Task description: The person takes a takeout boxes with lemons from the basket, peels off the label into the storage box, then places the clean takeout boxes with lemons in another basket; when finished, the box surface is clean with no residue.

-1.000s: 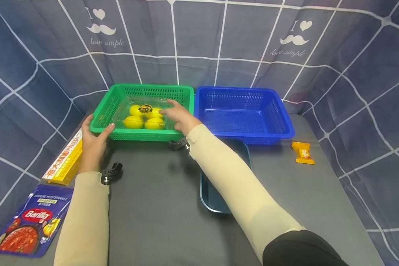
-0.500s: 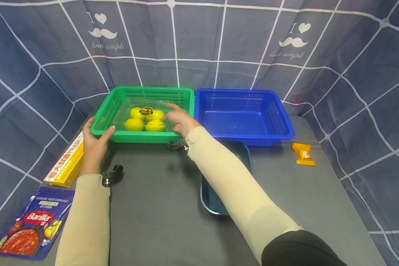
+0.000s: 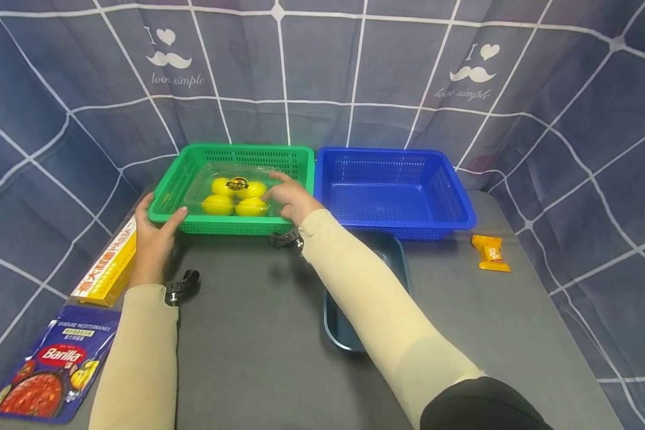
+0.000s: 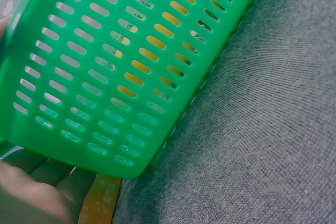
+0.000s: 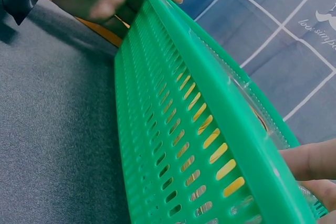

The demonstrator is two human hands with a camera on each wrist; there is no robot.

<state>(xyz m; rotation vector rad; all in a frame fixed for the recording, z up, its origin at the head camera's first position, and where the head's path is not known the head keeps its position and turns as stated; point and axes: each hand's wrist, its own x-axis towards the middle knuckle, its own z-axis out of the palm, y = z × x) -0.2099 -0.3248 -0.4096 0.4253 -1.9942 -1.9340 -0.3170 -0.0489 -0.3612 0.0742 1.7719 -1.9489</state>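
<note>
A clear plastic box of several lemon-like yellow fruits, with a black and gold label on its lid, lies inside the green basket. My left hand grips the basket's front left corner, thumb over the front rim, other fingers around the left side; in the left wrist view the fingers lie beneath the perforated wall. My right hand reaches over the basket's right front part. Its extended fingers are spread at the right end of the box and appear to touch it. The right wrist view shows them just past the rim.
A blue basket stands right of the green one. A dark tray lies partly under my right forearm. A yellow pasta box and a Barilla sauce pouch lie at left, an orange-wrapped snack at right.
The whole scene has shifted slightly downward in the head view. Both hands, the green basket and the fruit box keep their places relative to each other.
</note>
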